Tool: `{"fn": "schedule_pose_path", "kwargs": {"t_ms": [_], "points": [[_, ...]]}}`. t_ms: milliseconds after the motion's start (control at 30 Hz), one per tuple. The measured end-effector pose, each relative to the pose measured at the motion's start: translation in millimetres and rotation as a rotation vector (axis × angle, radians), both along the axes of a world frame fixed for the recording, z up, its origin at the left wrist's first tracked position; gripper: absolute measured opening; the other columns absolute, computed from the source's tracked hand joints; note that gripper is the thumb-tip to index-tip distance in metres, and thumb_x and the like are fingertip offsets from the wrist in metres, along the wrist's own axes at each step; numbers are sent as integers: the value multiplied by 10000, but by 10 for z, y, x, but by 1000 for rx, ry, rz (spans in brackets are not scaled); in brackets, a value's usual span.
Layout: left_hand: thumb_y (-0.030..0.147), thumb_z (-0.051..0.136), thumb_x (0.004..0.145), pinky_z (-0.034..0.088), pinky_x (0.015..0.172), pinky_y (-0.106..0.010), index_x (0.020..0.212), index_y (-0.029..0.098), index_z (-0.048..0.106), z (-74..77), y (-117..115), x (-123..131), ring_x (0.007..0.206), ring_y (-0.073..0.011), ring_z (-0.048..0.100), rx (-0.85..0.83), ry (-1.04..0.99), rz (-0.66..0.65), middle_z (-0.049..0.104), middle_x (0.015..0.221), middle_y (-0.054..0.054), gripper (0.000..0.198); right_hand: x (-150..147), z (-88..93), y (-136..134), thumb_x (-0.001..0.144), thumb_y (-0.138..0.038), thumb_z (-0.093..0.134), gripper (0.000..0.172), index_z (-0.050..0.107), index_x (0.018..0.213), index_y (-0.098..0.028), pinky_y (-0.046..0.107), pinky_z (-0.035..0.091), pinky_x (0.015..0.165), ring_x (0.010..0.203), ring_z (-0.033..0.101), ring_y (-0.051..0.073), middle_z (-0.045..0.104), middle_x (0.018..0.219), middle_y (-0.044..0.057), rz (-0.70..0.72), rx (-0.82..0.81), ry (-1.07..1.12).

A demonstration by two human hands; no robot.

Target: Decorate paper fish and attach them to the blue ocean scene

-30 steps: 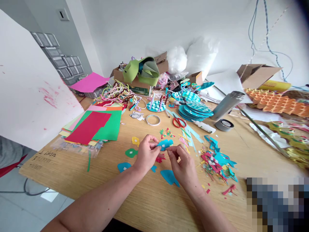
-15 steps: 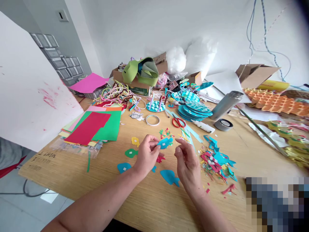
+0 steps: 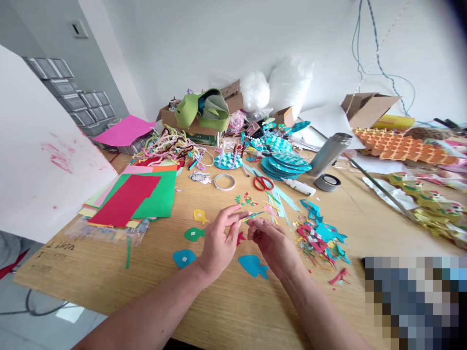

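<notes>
Left hand (image 3: 218, 239): thumb and fingers clamped on a blue paper fish (image 3: 252, 215), held edge-on just above mid-bench (image 3: 233, 304). Right hand (image 3: 270, 241): fingertips bunched just beside the fish; contact possibly made, but I cannot tell. Flat blue cut-out (image 3: 253, 266) lies nearer, below the hands. Scrap pile (image 3: 321, 238) to the right.

I see a plain white wall (image 3: 219, 39) behind the wooden bench (image 3: 233, 301), evenly lit by soft light. At the left a white board (image 3: 32, 160) stands, with stacked clear drawers (image 3: 73, 102) behind it. Grey floor (image 3: 22, 321) shows below; cables (image 3: 379, 63) hang at the right.
</notes>
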State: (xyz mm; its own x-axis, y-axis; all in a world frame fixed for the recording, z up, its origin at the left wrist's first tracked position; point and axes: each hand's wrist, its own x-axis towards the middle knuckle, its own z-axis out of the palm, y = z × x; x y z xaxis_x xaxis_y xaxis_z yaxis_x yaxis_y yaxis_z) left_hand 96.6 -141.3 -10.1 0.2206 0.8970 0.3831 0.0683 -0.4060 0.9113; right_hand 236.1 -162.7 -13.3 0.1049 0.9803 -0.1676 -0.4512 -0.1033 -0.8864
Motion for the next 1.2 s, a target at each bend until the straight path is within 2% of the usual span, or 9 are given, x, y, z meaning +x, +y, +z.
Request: {"fn": "schedule_pose_path", "kwargs": {"t_ms": [167, 467, 833, 1067, 1200], "points": [[140, 474, 911, 495, 952, -309, 1220, 212, 491, 12, -26, 6, 1075, -166, 644, 53, 57, -11, 708, 1096, -61, 318, -19, 42, -11, 666, -399, 731, 220, 686, 670, -184, 284, 430, 593, 587, 499, 129, 609, 690, 22, 58, -49, 62], [119, 464, 907, 506, 931, -287, 1214, 209, 497, 0, -22, 15, 1064, -154, 649, 72, 72, -33, 710, 1093, -59, 322, -19, 40, -13, 636, -340, 765, 197, 662, 638, -172, 262, 425, 591, 583, 500, 114, 579, 662, 3, 82, -102, 169], [152, 478, 903, 522, 896, -281, 1230, 224, 516, -18, -30, 12, 1063, -171, 650, 32, 73, -33, 707, 1099, -63, 336, -9, 76, -15, 640, -349, 724, 218, 585, 618, -182, 288, 434, 568, 546, 500, 123, 566, 618, 4, 109, -45, 0], [240, 520, 890, 554, 714, -243, 1212, 196, 534, -62, 21, 25, 806, -161, 696, -144, -6, -35, 727, 906, -56, 325, -9, 52, -16, 627, -319, 725, 192, 596, 611, -177, 269, 393, 554, 536, 482, 113, 544, 586, -12, 120, -69, 3], [263, 547, 868, 562, 651, -247, 1189, 157, 520, -36, 67, 25, 739, -162, 685, -255, -88, -44, 724, 874, -65, 339, -17, 56, -21, 616, -341, 734, 214, 609, 601, -168, 259, 347, 541, 525, 442, 106, 527, 542, -15, 99, -66, -84]]}}
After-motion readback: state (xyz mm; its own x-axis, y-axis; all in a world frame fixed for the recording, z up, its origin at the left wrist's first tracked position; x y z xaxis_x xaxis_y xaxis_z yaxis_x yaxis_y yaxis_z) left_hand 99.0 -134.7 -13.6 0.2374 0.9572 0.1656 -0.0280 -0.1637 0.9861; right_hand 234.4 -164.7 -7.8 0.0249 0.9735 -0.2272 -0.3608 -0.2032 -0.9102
